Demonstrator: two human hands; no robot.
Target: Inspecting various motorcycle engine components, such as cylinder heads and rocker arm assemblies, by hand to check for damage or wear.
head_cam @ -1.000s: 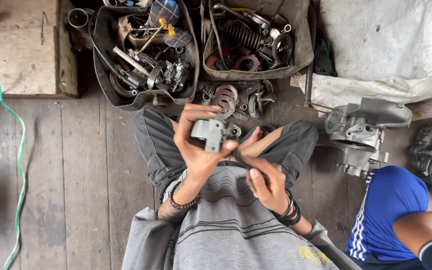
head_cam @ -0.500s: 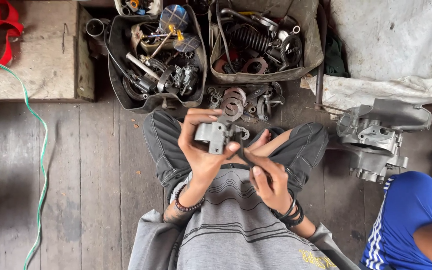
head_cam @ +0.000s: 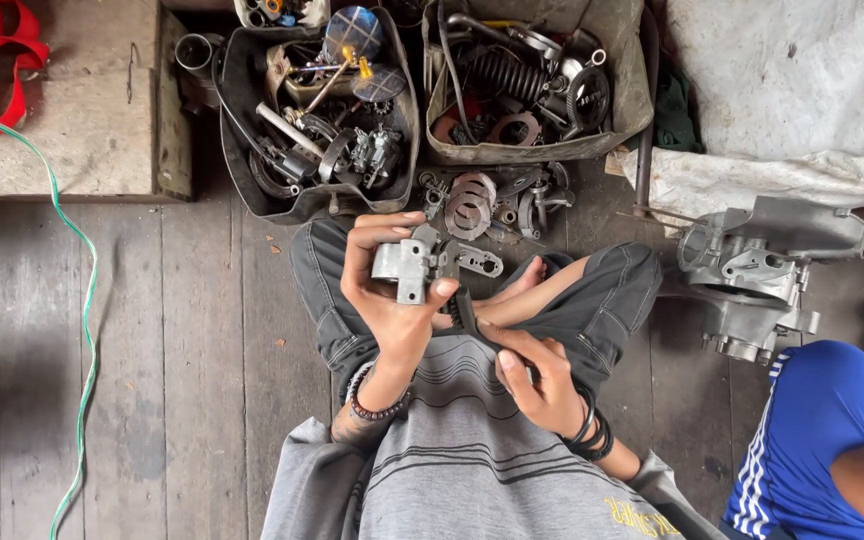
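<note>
I sit cross-legged on a wooden plank floor. My left hand (head_cam: 384, 282) grips a small grey cast-metal engine part (head_cam: 414, 263) held up over my knees. A black ribbed belt or strap (head_cam: 464, 312) runs from that part down toward my lap. My right hand (head_cam: 537, 375) lies lower on my striped grey shirt, fingers curled around the lower end of the black strap. Several dark bands circle my right wrist, and a beaded bracelet is on the left.
Two worn grey bins of metal parts (head_cam: 317, 130) (head_cam: 532, 90) stand ahead, with loose discs and gears (head_cam: 477, 200) before them. An engine casing (head_cam: 757, 275) lies at right by a white sack (head_cam: 782, 90). A person in blue (head_cam: 822, 440) sits at lower right. A green cord (head_cam: 82, 330) runs at left.
The view has shifted, so the bins and casing sit further right in the picture. Both hands hold much the same pose with the metal part and strap.
</note>
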